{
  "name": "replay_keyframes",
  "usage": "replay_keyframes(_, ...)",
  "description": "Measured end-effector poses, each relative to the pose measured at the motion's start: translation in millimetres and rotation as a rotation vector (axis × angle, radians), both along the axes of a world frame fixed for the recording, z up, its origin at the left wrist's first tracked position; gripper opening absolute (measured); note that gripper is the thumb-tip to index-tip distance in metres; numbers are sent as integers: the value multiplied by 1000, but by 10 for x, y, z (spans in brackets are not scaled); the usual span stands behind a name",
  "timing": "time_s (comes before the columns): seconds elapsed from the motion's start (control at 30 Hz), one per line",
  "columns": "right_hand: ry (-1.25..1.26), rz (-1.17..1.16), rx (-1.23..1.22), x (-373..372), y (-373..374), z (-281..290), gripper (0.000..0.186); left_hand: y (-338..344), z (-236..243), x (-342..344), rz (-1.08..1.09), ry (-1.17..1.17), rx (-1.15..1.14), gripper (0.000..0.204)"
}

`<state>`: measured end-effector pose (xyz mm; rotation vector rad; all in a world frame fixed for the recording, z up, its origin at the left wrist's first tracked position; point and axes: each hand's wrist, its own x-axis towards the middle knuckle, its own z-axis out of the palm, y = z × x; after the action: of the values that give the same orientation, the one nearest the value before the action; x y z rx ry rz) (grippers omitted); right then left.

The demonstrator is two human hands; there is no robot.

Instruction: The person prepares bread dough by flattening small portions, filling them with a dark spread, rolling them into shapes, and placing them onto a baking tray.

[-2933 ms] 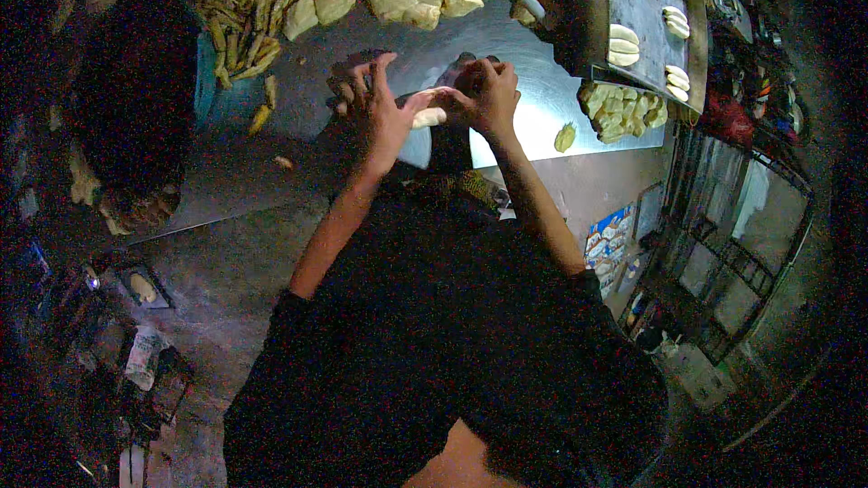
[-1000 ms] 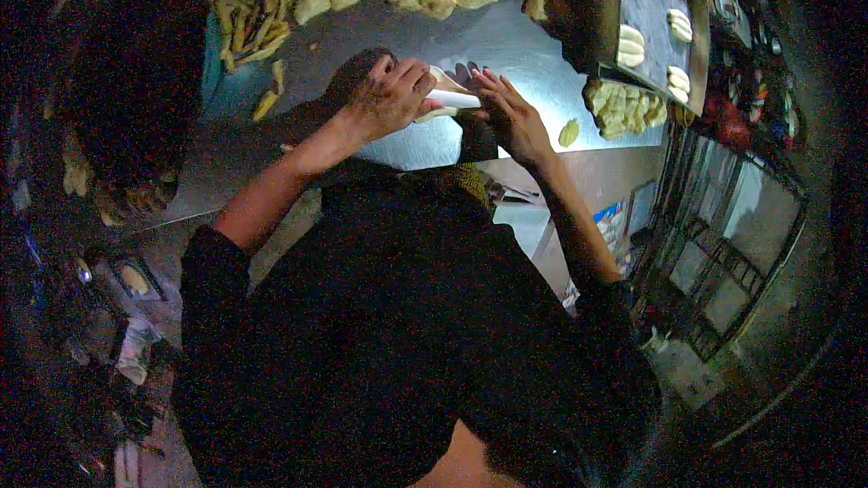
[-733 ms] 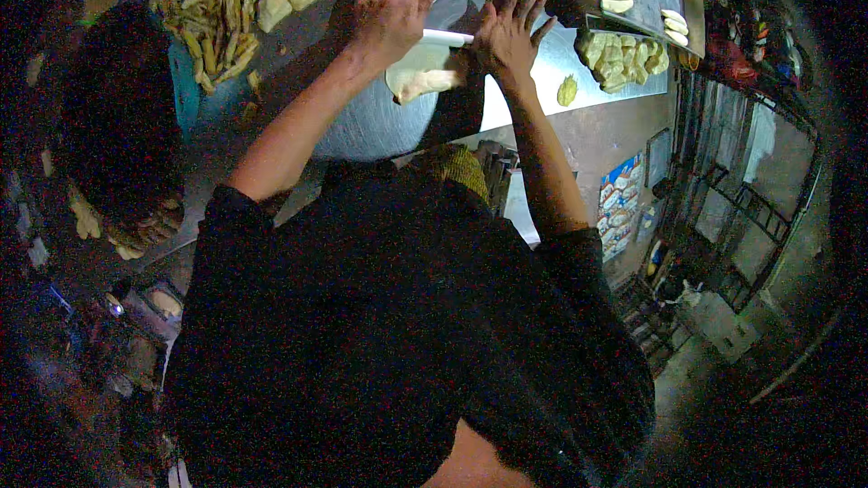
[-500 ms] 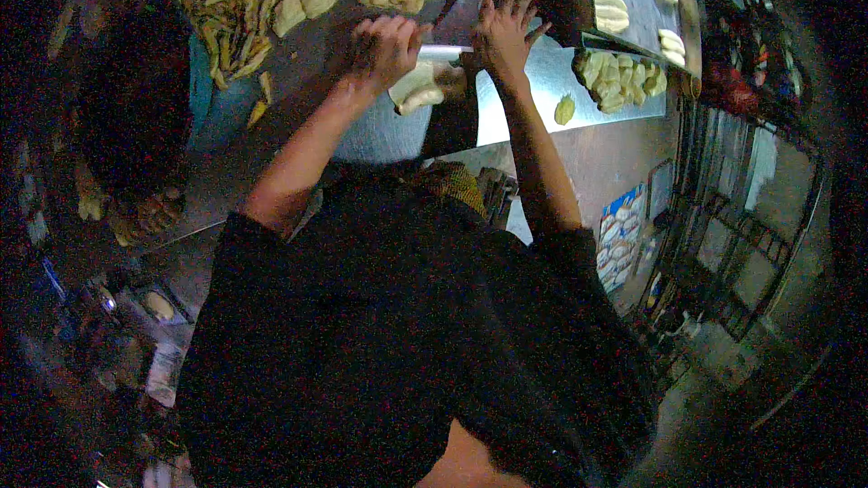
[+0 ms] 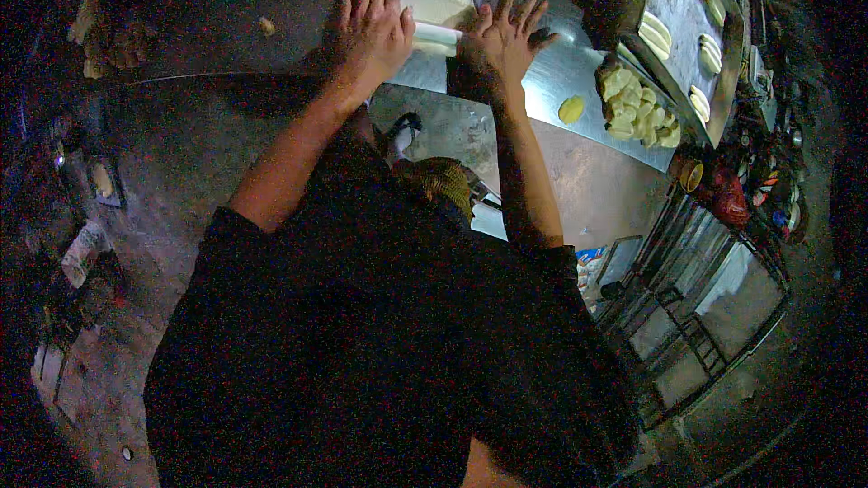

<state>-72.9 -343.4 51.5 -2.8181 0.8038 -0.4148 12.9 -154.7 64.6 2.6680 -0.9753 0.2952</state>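
The biggest thing here is my metal table (image 5: 565, 72), which spreads out under the white rolling pin. It is bright and shiny to the right of the pin, and dark to the left of it. Next biggest is the long tray (image 5: 678, 2), off to the right of the pin, with a raised edge.

My left hand (image 5: 372, 32) lies over the left end of the rolling pin. It is flat, with the fingers straight and a little apart, pointing away from me. My right hand (image 5: 506, 41) lies over the right end of the pin, with its fingers spread wide. Neither hand is curled into a fist.

A heap of dough pieces (image 5: 637, 108) sits to the right of the pin, just beside the tray. The pieces are lumpy, pale yellow, and pushed close together.

The flat dough (image 5: 438, 4) is under the pin. Most of it shows on the far side, and a small strip shows on the near side. It is thin, smooth and creamy white, and its edge is a bit wavy.

The rolling pin (image 5: 438, 33) is smooth and white, and I see only its middle between my hands.

Smaller are the dough rolls (image 5: 655, 36) on the tray, right of the pin, long and pale. Smallest is one yellow lump (image 5: 570, 109), alone between the pin and the heap.
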Motion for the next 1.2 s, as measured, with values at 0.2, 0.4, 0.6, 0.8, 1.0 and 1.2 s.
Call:
replay_keyframes(0.2, 32, 36, 73, -309, 151, 69, 64, 218, 3, -383, -33, -4, 60, 61)
replay_keyframes(0.4, -280, 319, 502, -312, 138, 155, 63, 481, 91, -52, -293, 135, 170, 51)
replay_keyframes(0.6, -24, 91, 25, 184, -323, -38, 66, 17, -40, 445, -269, -78, -41, 36)
replay_keyframes(0.8, 55, -171, -148, 1031, -819, -110, 71, -630, -311, 1074, -14, -163, -299, 28)
replay_keyframes(1.0, 135, -226, -359, 1281, -1125, -345, 69, -718, -65, 969, -192, 164, -273, 30)
replay_keyframes(1.2, 48, 15, 180, 432, -334, 33, 61, -126, -212, 412, -256, 127, -269, 31)
